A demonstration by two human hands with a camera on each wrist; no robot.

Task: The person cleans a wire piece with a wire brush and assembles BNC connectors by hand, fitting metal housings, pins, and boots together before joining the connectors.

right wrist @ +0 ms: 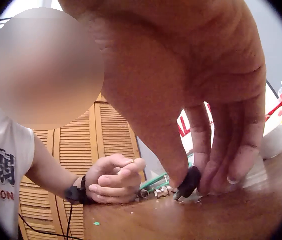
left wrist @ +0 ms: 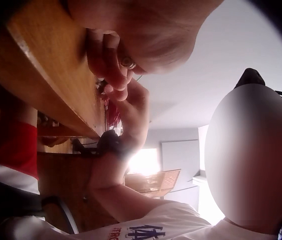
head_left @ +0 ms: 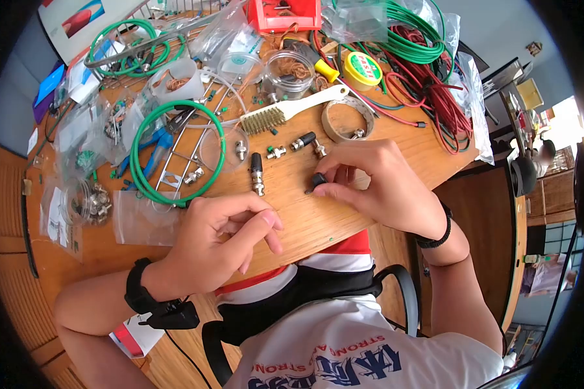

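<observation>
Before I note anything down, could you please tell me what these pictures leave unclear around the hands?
Head: part of the black piece, covered by the right hand.
Left wrist: shape of the shiny piece, hidden by the left hand.
Right wrist: red lettering, blocked by fingers.

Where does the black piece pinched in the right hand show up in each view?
Head: the black piece is just right of centre, at the fingertips of the right hand.
Left wrist: left of centre, a dark spot there is probably it, too blurred to confirm.
Right wrist: below and right of centre, under the thumb.
Shared landmark: the right hand.
</observation>
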